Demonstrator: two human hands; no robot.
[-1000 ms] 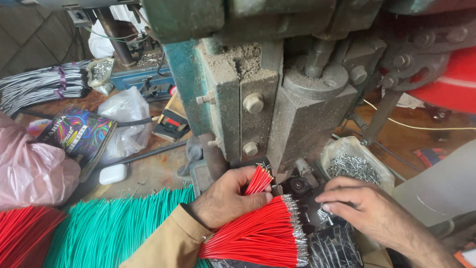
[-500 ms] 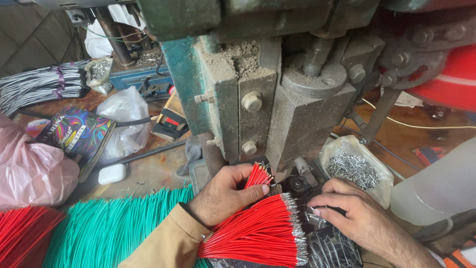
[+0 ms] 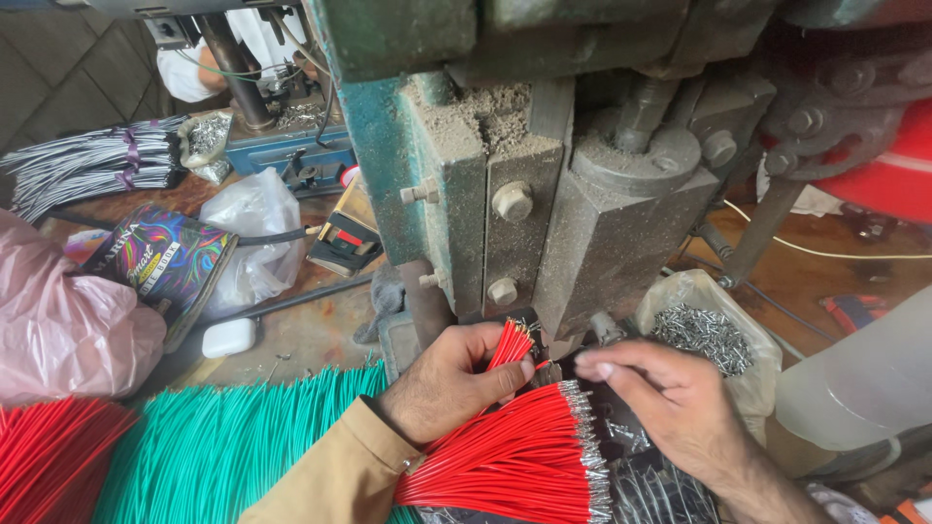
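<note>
My left hand (image 3: 451, 378) grips a small bunch of red wires (image 3: 509, 344), their ends pointing up toward the base of a grimy green and grey press machine (image 3: 544, 184). My right hand (image 3: 670, 403) sits just to the right, its thumb and forefinger pinched near a single red wire end by the machine's die; whether it holds the wire I cannot tell. Below both hands lies a fanned bundle of red wires with metal-tipped ends (image 3: 515, 456).
Green wires (image 3: 223, 446) and more red wires (image 3: 49, 456) lie at the left. A plastic bag of small metal terminals (image 3: 704, 335) sits at the right. Bundled white wires (image 3: 87, 165), a colourful tin (image 3: 165, 257), a pink bag (image 3: 58, 330) and clear bags crowd the wooden bench.
Both hands moved up closer to the machine's die. My right hand's fingers shifted left toward the small red bunch held by my left hand.
</note>
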